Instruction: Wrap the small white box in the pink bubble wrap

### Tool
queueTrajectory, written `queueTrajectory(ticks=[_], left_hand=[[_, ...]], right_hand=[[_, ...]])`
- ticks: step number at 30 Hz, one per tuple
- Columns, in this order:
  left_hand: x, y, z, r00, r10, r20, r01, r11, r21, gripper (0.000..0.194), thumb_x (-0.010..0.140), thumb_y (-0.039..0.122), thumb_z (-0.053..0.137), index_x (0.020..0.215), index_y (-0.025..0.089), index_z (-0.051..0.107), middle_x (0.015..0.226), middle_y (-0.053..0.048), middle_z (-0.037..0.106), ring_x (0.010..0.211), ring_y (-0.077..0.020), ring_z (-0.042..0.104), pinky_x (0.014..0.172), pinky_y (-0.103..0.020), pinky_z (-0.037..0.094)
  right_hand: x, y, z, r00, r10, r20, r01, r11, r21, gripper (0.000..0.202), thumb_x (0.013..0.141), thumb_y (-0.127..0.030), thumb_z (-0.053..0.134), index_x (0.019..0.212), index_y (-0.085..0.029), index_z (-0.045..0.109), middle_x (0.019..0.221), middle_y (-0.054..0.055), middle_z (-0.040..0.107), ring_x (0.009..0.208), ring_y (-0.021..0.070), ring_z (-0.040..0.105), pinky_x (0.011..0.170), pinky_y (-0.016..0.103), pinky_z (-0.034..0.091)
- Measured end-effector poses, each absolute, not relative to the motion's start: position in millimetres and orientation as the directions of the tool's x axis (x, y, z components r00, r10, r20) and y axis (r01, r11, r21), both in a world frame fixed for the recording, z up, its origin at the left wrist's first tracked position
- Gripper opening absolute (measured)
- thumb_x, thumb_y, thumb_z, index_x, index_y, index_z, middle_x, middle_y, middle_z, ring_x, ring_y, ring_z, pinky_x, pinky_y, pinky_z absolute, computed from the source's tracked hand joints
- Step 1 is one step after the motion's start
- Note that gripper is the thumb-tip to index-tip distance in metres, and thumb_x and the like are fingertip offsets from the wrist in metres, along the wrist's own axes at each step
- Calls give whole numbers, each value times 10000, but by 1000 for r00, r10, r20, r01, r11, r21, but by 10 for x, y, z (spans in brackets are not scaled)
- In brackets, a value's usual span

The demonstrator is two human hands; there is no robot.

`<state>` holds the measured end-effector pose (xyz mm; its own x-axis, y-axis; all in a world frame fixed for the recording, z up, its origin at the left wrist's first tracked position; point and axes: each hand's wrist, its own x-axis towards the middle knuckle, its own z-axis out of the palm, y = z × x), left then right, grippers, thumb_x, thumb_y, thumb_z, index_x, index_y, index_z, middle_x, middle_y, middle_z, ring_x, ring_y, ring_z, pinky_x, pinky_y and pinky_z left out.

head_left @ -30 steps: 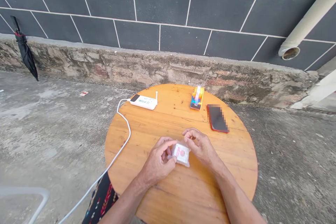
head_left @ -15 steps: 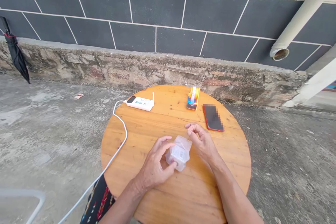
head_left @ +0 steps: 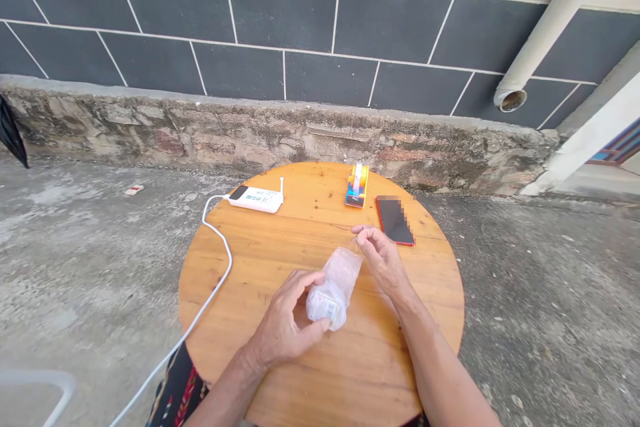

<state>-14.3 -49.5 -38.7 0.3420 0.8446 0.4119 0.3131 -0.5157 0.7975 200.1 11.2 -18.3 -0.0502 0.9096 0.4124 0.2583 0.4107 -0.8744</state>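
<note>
A small bundle in translucent bubble wrap lies over the near middle of the round wooden table. A label with a barcode shows through its lower end, but what is inside I cannot make out. My left hand grips that lower end between thumb and fingers. The upper end of the wrap stretches out as a loose flap toward my right hand. My right hand's thumb and forefinger are pinched together just above the flap's corner; a thin clear strip seems to be between them, too small to name.
On the table lie a white router-like device with a white cable, a tape dispenser and a red-edged phone. A stone-based wall stands behind. A black umbrella leans at far left.
The wrap's flap has unfolded and stretched upward, toward my right hand. My left hand keeps hold of the lower end. The whole view has shifted slightly to the right.
</note>
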Motion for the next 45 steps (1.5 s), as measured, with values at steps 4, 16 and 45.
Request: queueTrajectory(ticks=[4, 16, 45], left_hand=[[-202, -501, -386, 364, 824, 434, 232, -532, 814, 393, 694, 266, 640, 1077, 198, 583, 952, -63, 596, 888, -226, 567, 786, -343, 469], [-200, -465, -477, 221, 902, 370, 269, -421, 866, 242, 829, 293, 535, 1020, 169, 617, 869, -56, 571, 741, -170, 553, 646, -277, 460], [-221, -366, -482, 166, 935, 314, 371, -354, 859, 164, 807, 229, 512, 825, 210, 674, 842, -41, 654, 861, -220, 553, 770, -328, 427]], right_hand=[[2031, 132, -188, -24, 904, 428, 258, 419, -871, 207, 900, -365, 495, 772, -203, 520, 1066, 77, 583, 1073, 223, 509, 859, 315, 386], [2038, 220, -257, -17, 918, 397, 268, 387, -882, 227, 877, -377, 495, 733, -202, 502, 1012, 76, 607, 1074, 233, 520, 838, 315, 400], [1363, 123, 316, -82, 972, 218, 966, 131, -223, 319, 759, -502, 591, 661, -199, 589, 633, 45, 631, 641, 215, 572, 590, 281, 310]])
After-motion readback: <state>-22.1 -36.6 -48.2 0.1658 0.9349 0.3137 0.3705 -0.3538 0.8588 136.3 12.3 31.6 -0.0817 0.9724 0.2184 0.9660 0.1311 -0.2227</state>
